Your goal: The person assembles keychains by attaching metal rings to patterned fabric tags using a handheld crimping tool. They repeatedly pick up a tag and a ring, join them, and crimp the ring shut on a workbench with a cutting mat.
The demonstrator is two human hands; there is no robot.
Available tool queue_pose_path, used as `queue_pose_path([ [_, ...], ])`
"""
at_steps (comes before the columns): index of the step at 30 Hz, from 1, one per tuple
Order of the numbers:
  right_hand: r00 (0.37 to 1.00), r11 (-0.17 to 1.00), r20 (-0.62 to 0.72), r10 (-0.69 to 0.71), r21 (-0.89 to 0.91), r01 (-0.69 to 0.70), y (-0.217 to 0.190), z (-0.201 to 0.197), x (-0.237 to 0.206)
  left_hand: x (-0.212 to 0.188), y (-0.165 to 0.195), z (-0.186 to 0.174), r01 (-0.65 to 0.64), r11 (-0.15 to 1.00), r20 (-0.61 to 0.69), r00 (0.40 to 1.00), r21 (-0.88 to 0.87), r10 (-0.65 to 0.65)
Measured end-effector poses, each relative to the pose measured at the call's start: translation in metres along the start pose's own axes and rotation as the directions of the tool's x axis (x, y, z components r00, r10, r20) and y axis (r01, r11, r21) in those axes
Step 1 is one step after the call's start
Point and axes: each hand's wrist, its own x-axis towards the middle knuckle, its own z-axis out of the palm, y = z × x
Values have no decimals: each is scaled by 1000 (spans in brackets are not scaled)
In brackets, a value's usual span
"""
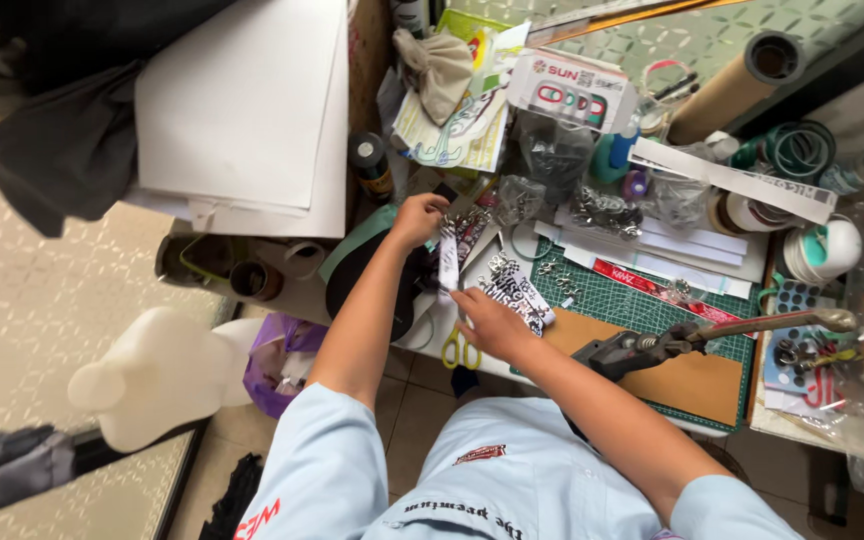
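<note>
My left hand (418,219) pinches the top end of a narrow white printed strap (448,262), close to a bunch of metal clips (468,226). My right hand (490,322) presses down on the lower end of that strap, beside a pile of black-and-white printed straps (514,290) with metal rings. Both hands work at the left edge of the green cutting mat (632,300). Yellow-handled scissors (460,350) lie just under my right hand.
A hand press tool (692,340) stands on a brown board (682,380) to the right. Bags of metal parts (602,210), a cardboard tube (727,85), tape rolls and paper strips crowd the back. White boards (242,110) and a white mannequin bust (157,375) sit at left.
</note>
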Motion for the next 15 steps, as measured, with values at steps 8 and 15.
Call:
queue_pose_path([
  [8, 928, 917, 114, 354, 150, -369, 57, -12, -114, -28, -15, 29, -57, 755, 4, 997, 653, 72],
  [15, 566, 558, -288, 772, 733, -388, 121, -23, -248, -42, -25, 99, -372, 642, 131, 911, 671, 391],
])
